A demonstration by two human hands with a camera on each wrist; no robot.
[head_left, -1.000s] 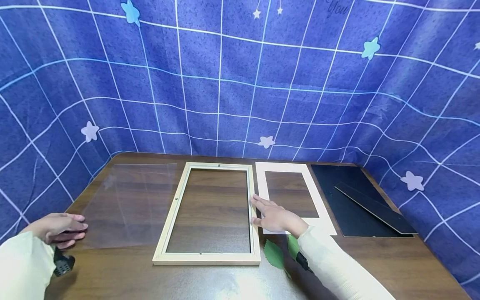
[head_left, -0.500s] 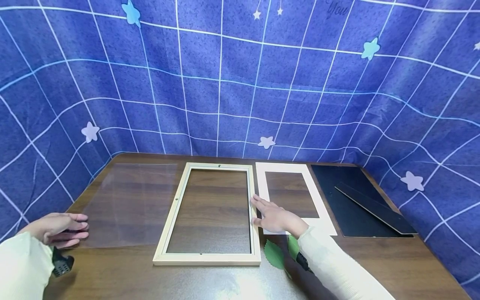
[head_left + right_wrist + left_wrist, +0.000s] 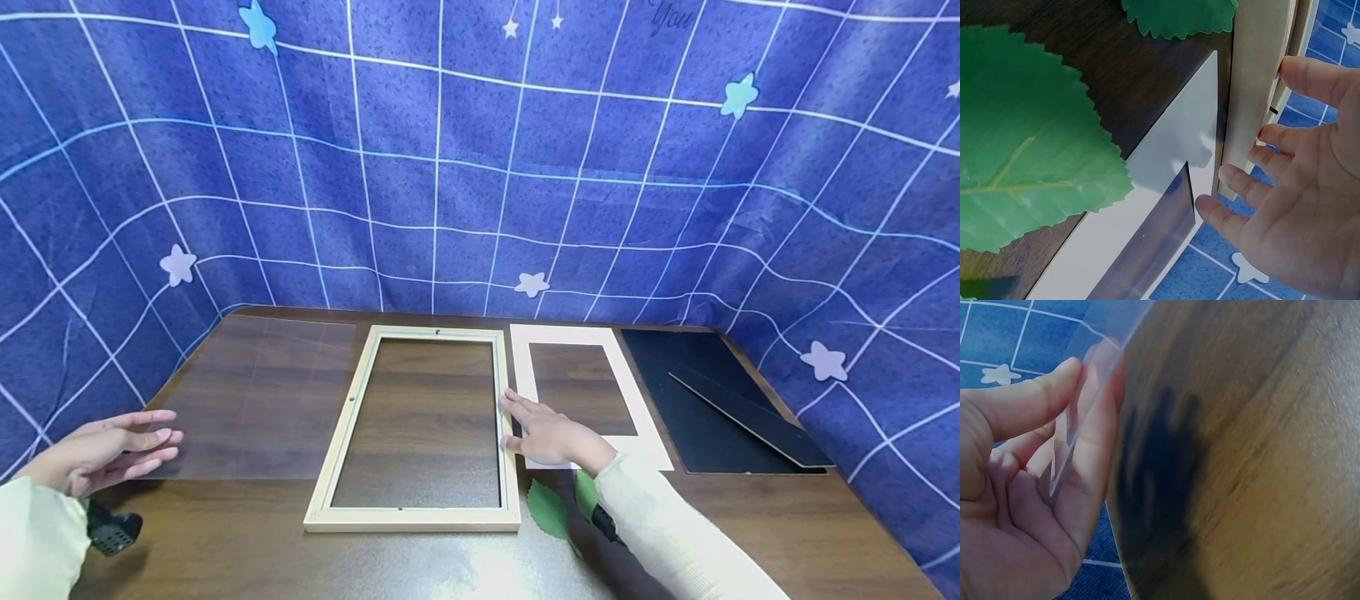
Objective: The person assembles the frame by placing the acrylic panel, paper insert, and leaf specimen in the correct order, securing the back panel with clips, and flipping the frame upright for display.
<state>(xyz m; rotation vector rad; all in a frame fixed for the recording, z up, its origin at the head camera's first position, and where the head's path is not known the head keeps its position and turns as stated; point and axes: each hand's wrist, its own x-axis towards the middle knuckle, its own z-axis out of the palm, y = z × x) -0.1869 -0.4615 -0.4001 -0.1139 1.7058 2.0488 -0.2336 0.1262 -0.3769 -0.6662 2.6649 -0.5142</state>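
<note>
My left hand (image 3: 112, 450) pinches the edge of a clear plastic sheet (image 3: 255, 392) at the left of the table. In the left wrist view the sheet's corner (image 3: 1116, 322) tilts up between thumb and fingers, with the hand's shadow on the wood below. A pale wooden picture frame (image 3: 412, 520) lies in the middle, its opening showing the table. On its right rail rest the fingertips of my right hand (image 3: 551, 435), fingers spread and nearly straight. That forearm crosses over the near part of a white mat board (image 3: 643, 452), which has a rectangular cut-out.
Farther right lies a black backing board (image 3: 660, 358) with a narrow black stand leg (image 3: 750, 414) slanting over it. Green leaves (image 3: 547, 508) sit under the right wrist. A blue grid-patterned curtain (image 3: 480, 192) hangs behind the table.
The left hand has risen slightly and shifted a little, and the clear sheet has lifted with it, its near edge now farther from me. The right hand and frame stay put.
</note>
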